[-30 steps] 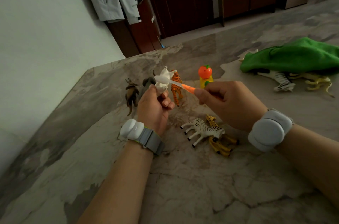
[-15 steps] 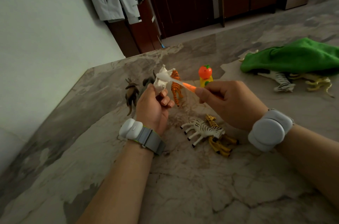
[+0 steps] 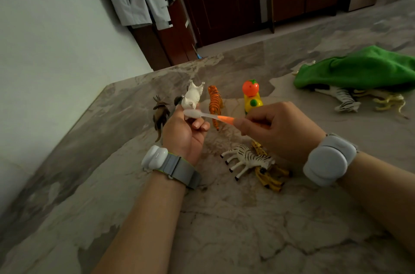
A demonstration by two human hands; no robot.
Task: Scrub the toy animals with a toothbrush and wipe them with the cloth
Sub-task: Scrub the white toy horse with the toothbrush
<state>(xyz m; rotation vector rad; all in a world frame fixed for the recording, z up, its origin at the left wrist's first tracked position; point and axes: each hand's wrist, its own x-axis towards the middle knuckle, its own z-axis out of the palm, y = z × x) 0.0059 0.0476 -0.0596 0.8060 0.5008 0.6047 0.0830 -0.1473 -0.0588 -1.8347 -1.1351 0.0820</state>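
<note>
1. The left hand [image 3: 183, 132] is gripping a white toy animal [image 3: 192, 96], with the fingers curled round its lower part and its legs pointing up and away above the fist.
2. The right hand [image 3: 280, 130] is pinching the orange handle of a toothbrush [image 3: 208, 115] between the thumb and curled fingers. The pale brush head is touching the white toy just above the left fingers.
3. Just beyond the grip, an orange tiger [image 3: 214, 103] is resting on the marble surface [image 3: 224, 217]. A brown horned animal [image 3: 160, 113] is left of the left hand, and an orange-and-yellow toy [image 3: 251, 96] is beyond the right hand.
4. Nearer than the right hand, a zebra [image 3: 247, 158] is lying on its side against a yellow giraffe [image 3: 267, 175].
5. Well to the right of the grip, a green cloth [image 3: 359, 69] is lying bunched, partly covering a striped white toy [image 3: 344, 99] and a pale yellow toy [image 3: 390, 100].
</note>
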